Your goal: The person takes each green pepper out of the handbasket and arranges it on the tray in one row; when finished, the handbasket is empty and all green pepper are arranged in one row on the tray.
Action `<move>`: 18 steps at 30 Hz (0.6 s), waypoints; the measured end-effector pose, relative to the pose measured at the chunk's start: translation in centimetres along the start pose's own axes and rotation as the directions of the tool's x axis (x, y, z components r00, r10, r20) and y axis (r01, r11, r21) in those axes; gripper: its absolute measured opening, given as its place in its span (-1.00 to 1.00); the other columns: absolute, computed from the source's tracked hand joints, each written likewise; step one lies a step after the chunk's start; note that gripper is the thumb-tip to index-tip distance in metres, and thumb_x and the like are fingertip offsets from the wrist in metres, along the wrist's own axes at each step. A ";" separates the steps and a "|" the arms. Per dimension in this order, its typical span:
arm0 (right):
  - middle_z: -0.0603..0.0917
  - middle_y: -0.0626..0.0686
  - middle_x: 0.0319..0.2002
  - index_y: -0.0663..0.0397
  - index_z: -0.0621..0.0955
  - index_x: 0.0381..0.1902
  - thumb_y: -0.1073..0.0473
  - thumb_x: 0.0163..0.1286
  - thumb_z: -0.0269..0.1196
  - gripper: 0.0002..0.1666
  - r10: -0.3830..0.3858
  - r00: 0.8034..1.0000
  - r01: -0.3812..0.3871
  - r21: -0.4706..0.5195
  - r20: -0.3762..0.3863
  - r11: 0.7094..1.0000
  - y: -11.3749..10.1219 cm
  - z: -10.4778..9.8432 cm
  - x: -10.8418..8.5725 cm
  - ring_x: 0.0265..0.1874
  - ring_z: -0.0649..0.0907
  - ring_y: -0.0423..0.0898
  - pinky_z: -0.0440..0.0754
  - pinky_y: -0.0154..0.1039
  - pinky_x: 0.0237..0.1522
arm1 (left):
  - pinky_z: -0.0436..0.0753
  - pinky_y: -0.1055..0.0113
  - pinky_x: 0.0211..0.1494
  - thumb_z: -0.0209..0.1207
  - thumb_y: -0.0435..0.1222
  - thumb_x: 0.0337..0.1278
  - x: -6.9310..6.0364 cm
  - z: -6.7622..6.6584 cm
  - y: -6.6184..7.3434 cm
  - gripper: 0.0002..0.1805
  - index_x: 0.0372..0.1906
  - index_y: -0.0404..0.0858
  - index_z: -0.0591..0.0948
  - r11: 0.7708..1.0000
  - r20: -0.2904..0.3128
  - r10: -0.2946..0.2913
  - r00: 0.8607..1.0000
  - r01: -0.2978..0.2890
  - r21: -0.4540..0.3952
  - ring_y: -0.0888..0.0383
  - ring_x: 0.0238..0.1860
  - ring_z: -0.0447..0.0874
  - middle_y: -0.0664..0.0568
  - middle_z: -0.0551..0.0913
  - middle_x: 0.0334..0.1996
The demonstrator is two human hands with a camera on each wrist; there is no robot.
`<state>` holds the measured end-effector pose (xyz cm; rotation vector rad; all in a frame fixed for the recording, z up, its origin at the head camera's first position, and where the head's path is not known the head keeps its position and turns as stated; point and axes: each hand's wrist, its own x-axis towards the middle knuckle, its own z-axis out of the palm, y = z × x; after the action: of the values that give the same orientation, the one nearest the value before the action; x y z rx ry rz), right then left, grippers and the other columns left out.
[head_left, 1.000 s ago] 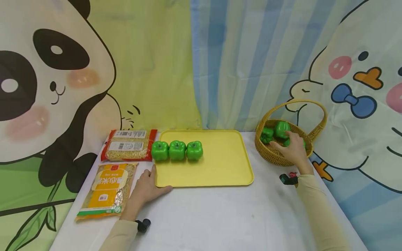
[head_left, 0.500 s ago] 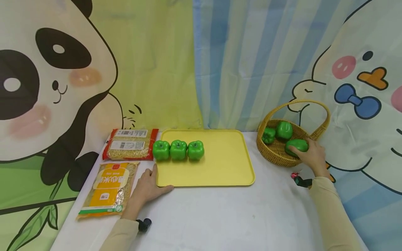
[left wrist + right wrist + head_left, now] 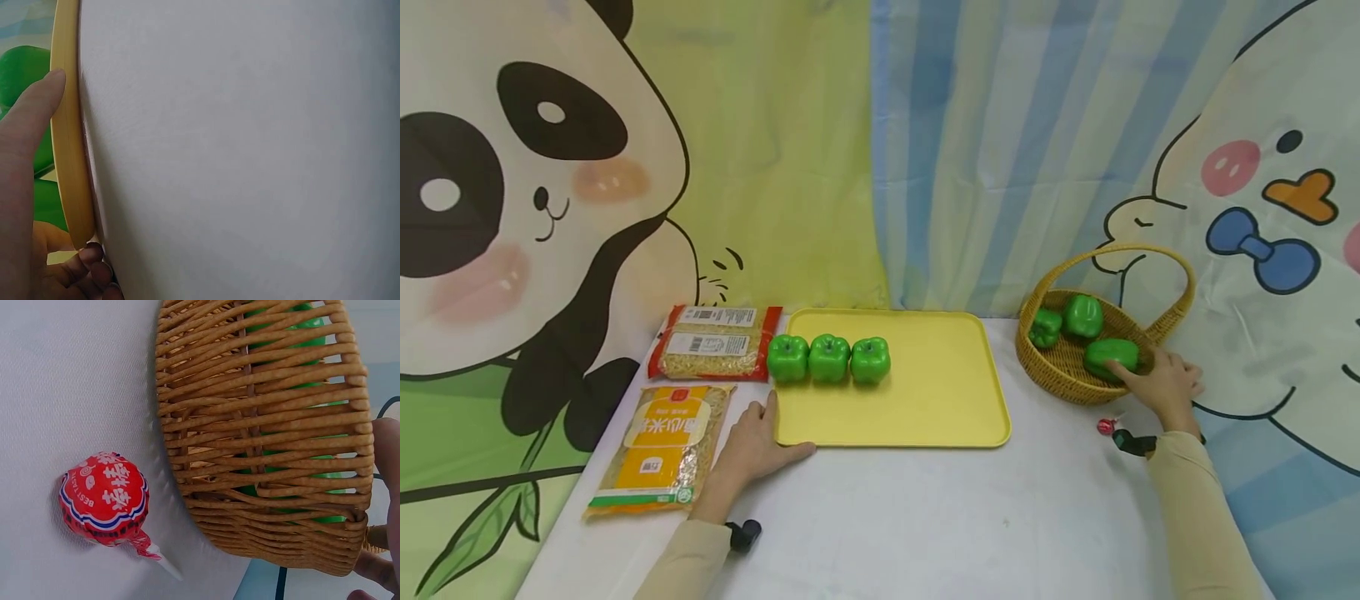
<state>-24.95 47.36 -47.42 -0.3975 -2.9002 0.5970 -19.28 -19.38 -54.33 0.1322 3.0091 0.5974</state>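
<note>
2 packets (image 3: 658,450) lie left of the left hand (image 3: 751,446), whose thumb and forefinger, spread apart, touch the near-left corner of the yellow tray (image 3: 925,408), where 3 green peppers (image 3: 829,360) stand in a row. The wicker basket (image 3: 1051,379), beside a lollipop (image 3: 105,497), holds 3 more; the right hand (image 3: 1168,392) is at its rim, whether clamped I cannot tell.
</note>
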 end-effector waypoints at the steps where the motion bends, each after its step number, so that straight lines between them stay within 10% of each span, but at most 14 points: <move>1: 0.14 0.66 0.35 0.52 0.15 0.47 -0.49 0.32 0.14 0.26 0.000 1.000 0.000 -0.001 -0.004 1.000 0.1 0.1 0.0 0.22 0.06 0.64 -0.01 0.46 -0.01 | 0.41 0.18 -0.20 0.30 0.49 -0.24 0.0 0.0 0.0 0.47 0.57 -0.44 0.01 1.000 0.000 -0.001 1.000 0.001 0.003 -0.03 -0.23 0.41 -0.29 0.44 -0.04; 18: 0.22 0.61 0.34 0.46 0.22 0.45 -0.50 0.30 0.17 0.22 -0.013 0.999 0.013 0.012 0.038 1.000 0.9 0.9 0.8 0.17 0.08 0.63 0.00 0.41 -0.07 | 0.43 0.14 -0.20 0.30 0.47 -0.21 0.0 -0.2 0.1 0.46 0.55 -0.47 0.02 1.000 0.001 0.005 1.000 -0.005 0.019 -0.03 -0.23 0.41 -0.32 0.44 -0.02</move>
<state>-25.73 48.06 -48.47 -0.3696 -2.9313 0.6262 -19.29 -19.37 -54.10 0.1410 3.0151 0.5699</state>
